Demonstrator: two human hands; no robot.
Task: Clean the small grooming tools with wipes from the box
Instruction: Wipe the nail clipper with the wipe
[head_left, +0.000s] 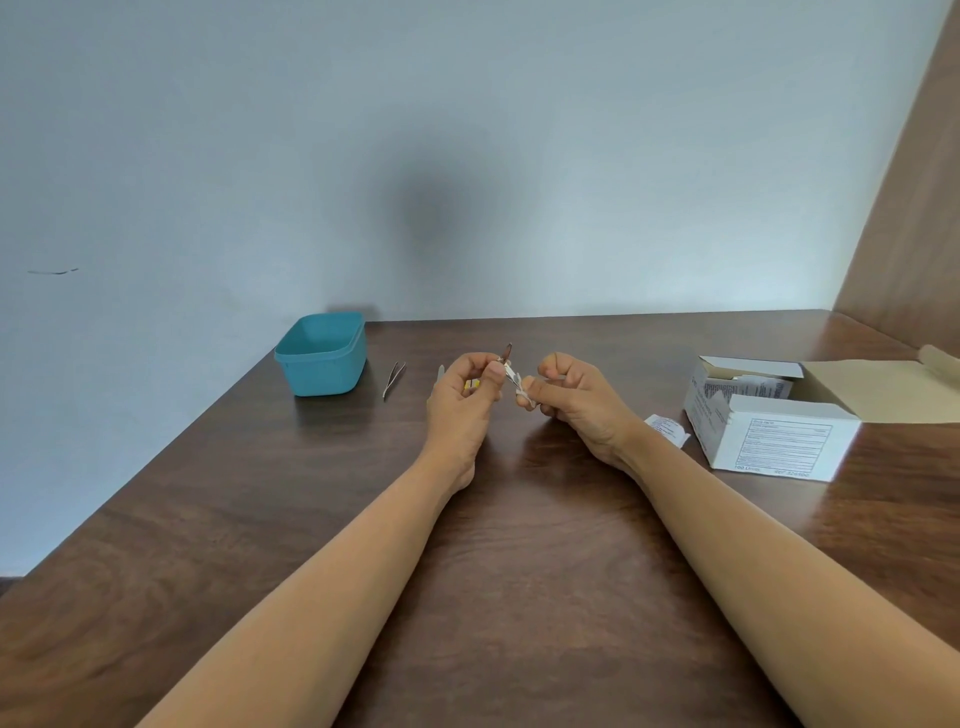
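Above the middle of the dark brown wooden tabletop, a small metal grooming tool is held between both hands. The small metal grooming tool is tilted, with its dark pointed tip raised toward the far wall and its lower end directed toward the right hand. The left hand is turned with the palm toward the camera. Its fingers are curled, and the tool is pinched between the thumb and the fingertips. A small yellow part is partly visible inside this grip and cannot be identified. The right hand is positioned just beside the left hand. Its fingers are curled, and a small white wipe is pinched between the thumb and forefinger against the lower part of the tool.

A pair of slim metal tweezers is laid flat on the tabletop to the left of the left hand, apart from it. A pale narrow object is partly hidden behind the left hand and cannot be identified. An open-topped teal plastic container of rounded rectangular shape is placed at the far left edge of the tabletop, near the tweezers.

A white cardboard box with a printed label is placed to the right, with its flap folded back. White packets are visible inside it. A torn white packet is laid on the tabletop between the right wrist and the box, close to the box.
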